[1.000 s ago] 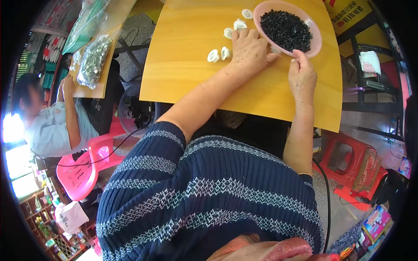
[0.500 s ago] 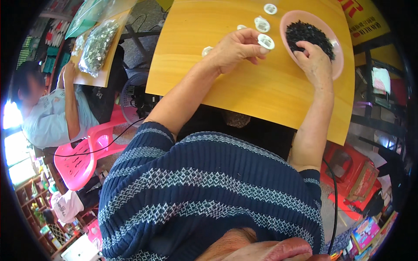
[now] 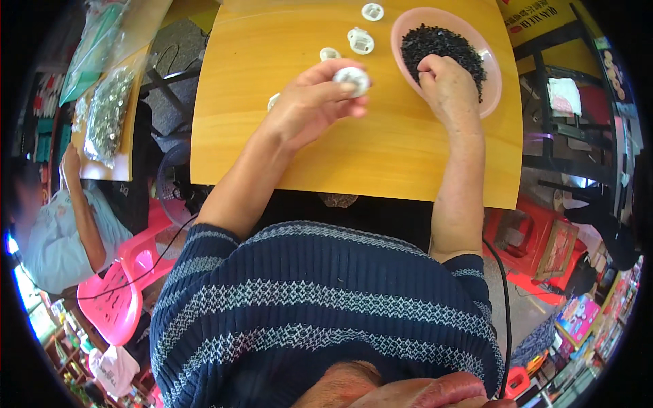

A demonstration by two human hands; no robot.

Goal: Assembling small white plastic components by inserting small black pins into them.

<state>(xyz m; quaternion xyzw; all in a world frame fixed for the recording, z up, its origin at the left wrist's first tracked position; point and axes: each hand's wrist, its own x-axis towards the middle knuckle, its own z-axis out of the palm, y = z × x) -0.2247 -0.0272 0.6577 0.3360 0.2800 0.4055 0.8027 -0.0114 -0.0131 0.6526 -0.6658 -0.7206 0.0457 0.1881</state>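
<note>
The counter is a yellow wooden top that fills the upper middle of the view, and both bare forearms reach up onto it from the striped sweater at the bottom. At far left another person sits beside a pink chair, well apart from the work.

A pink bowl stands on the counter's upper right part, heaped with small black bits. The right forearm runs almost straight up from the near edge, wrist bent forward, and the right hand rests over the bowl's near rim with the fingers curled down into the black bits; whether they pinch any cannot be told.

The left forearm slants up and to the right from the elbow. The left hand hovers above the counter left of the bowl, fingers closed around a round white cap held at the fingertips, just beside the right hand but not touching it.

Three more white caps lie loose on the counter beyond the left hand: one near the bowl's left rim, one just left of it, one at the far edge. A bag of metal parts lies on a second counter at upper left.
</note>
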